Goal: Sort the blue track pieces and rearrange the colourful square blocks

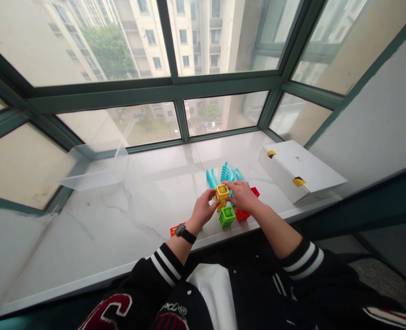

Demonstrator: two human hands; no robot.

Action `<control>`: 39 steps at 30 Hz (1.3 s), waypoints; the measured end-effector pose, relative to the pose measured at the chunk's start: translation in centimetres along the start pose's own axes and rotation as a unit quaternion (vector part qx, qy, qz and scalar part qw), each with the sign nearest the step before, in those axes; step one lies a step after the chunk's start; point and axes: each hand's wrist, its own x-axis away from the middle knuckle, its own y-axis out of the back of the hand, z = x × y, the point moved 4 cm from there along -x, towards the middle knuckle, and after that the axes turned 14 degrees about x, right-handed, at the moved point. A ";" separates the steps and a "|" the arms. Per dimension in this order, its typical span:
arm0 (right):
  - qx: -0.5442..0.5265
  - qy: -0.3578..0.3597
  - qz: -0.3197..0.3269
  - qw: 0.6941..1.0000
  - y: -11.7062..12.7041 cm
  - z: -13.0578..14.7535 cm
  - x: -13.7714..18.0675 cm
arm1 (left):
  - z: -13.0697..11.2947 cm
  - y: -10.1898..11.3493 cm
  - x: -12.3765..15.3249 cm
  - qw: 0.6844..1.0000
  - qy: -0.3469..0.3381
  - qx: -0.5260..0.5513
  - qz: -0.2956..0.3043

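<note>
Between my two hands is a yellow hollow toy block (pixel 222 192), with more yellow plastic just beneath it. My left hand (pixel 203 208) grips its left side with thumb and fingers. From the right, my right hand (pixel 241 194) holds the same block by its edge. Just below stands a green block (pixel 227 217) with open sides. A red block (pixel 242 215) is beside the green one, partly behind my right wrist. Another red piece (pixel 255 191) shows past my right hand. Behind the hands lie translucent blue curved track pieces (pixel 228 172). An orange-red block (pixel 174 230) is mostly covered by my left wrist.
A clear plastic bin (pixel 99 176) stands at the left on the white marbled sill (pixel 137 206). At the right is a white box (pixel 301 167) with yellow-and-black tape tabs. Green-framed windows (pixel 154 94) close off the back. The sill's front edge runs near my body.
</note>
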 end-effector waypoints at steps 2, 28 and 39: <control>0.001 -0.003 -0.003 1.000 0.0 -0.1 0.0 | 0.0 0.0 0.0 1.000 0.003 0.002 0.002; -0.105 0.033 -0.171 0.979 4.2 0.2 3.2 | 2.7 15.9 15.2 0.976 0.143 -0.083 -0.144; -0.245 0.166 -0.197 0.935 4.2 11.7 7.2 | 2.3 12.8 15.4 0.971 0.062 -0.231 -0.028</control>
